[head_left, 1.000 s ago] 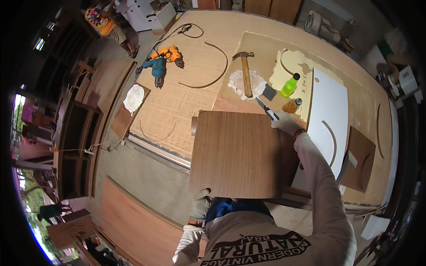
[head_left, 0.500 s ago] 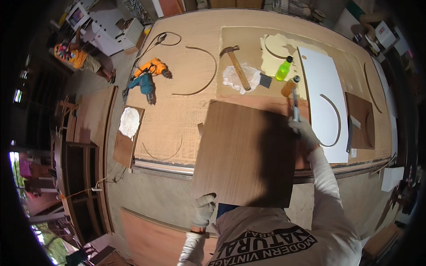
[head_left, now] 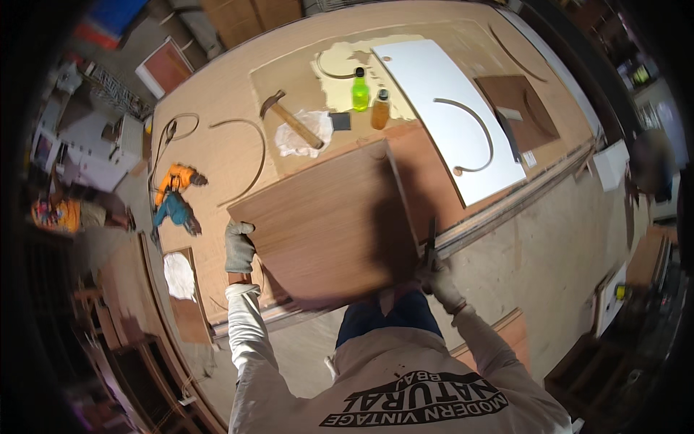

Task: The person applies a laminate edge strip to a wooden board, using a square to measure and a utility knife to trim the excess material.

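Note:
A rectangular brown wood-grain panel [head_left: 325, 224] lies tilted in front of me, partly over the worktable, its near edge hanging toward my body. My gloved left hand [head_left: 240, 247] is closed on its left corner, thumb on top. By the panel's lower right corner, my gloved right hand [head_left: 442, 283] is closed round a slim utility knife [head_left: 431, 242] that points away from me. Whether this hand also touches the panel I cannot tell. A dark shadow falls over the panel's right side.
The large worktable [head_left: 224, 163] holds a hammer [head_left: 293, 119] on a white cloth, a green bottle [head_left: 360, 92], an amber bottle [head_left: 379, 112], a white board [head_left: 441, 108], curved strips, and orange [head_left: 175, 181] and teal [head_left: 176, 210] drills. A person [head_left: 72, 213] is at the far left.
The panel has turned and its left side has swung up. My left hand has moved up to its left corner. My right hand has come down its right side with the knife.

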Motion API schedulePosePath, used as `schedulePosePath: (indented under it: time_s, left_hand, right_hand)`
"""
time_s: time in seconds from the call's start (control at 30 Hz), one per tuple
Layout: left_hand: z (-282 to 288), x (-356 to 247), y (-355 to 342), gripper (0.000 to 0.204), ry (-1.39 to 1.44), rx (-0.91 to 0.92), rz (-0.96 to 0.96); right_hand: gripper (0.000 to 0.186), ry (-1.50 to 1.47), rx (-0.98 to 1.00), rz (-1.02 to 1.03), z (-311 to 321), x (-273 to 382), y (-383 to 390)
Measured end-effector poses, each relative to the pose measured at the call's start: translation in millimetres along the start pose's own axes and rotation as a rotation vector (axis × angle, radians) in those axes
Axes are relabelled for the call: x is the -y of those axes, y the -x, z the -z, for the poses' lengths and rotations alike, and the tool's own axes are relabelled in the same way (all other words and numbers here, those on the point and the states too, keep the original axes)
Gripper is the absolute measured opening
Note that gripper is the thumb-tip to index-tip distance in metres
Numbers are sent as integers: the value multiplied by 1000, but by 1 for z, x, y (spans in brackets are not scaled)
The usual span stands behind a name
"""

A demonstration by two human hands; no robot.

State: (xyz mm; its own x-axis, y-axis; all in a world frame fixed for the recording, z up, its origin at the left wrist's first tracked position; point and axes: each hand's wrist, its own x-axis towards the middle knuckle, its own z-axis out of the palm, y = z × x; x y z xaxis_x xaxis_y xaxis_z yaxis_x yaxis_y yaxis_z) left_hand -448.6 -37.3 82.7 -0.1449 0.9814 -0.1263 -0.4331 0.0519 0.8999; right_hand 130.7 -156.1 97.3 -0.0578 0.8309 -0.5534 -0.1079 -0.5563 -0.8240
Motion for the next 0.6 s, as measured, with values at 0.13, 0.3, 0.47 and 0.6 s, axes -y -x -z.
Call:
schedulePosePath:
  time_s: [0.13, 0.3, 0.47, 0.6]
  left_hand:
    - [-91, 43, -42, 28, -13, -59, 258]
    - [-74, 88, -83, 37, -134, -54, 295]
    - [-39, 85, -118, 47, -340, -196, 213]
    - [-89, 99, -112, 58, -831, -278, 65]
  right_hand:
    - [18, -155, -165, -103, 3, -64, 47]
    - [24, -21, -256, -90, -25, -106, 53]
    - [31, 4, -188, -39, -38, -75, 40]
    - [33, 214, -145, -6, -30, -86, 33]
